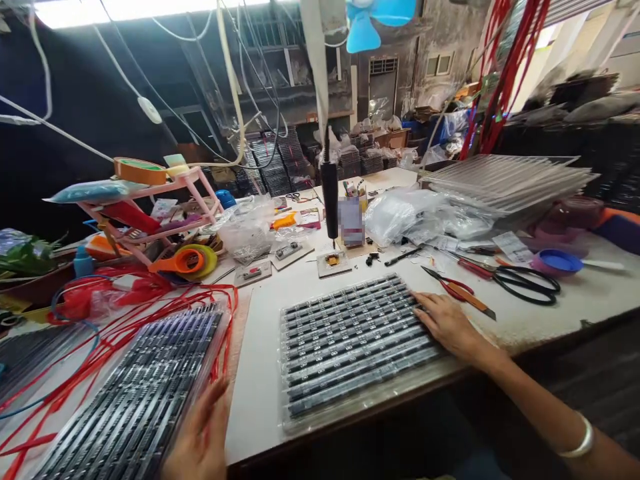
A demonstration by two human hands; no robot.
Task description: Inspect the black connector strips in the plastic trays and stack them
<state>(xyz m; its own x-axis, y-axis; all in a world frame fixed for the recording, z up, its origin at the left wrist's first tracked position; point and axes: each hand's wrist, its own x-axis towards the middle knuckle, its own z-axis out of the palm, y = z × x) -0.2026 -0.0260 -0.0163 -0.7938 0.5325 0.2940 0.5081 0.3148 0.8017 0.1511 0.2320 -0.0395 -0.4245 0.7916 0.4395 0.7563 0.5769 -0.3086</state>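
In front of me a clear plastic tray (350, 340) lies on the white table, filled with several rows of small dark parts whose kind I cannot make out. My right hand (450, 327) rests against its right edge, fingers stretched out over the rim and the thumb hidden. Lower left, my left hand (203, 430) is slightly blurred, its fingers apart and extended beside the right edge of a second filled tray (145, 373). Whether the left fingers touch that tray is unclear. Beyond the middle tray, a black hanging screwdriver (330, 200) points down over a small fixture block (335, 264).
Red straps (125, 320) run around the left tray. On the right lie pliers (450, 285), an orange cutter knife (475, 303), black-handled scissors (527, 283) and a blue round lid (557, 262). Plastic bags (415, 210) are heaped at the back. A pink rack (195, 183) stands left.
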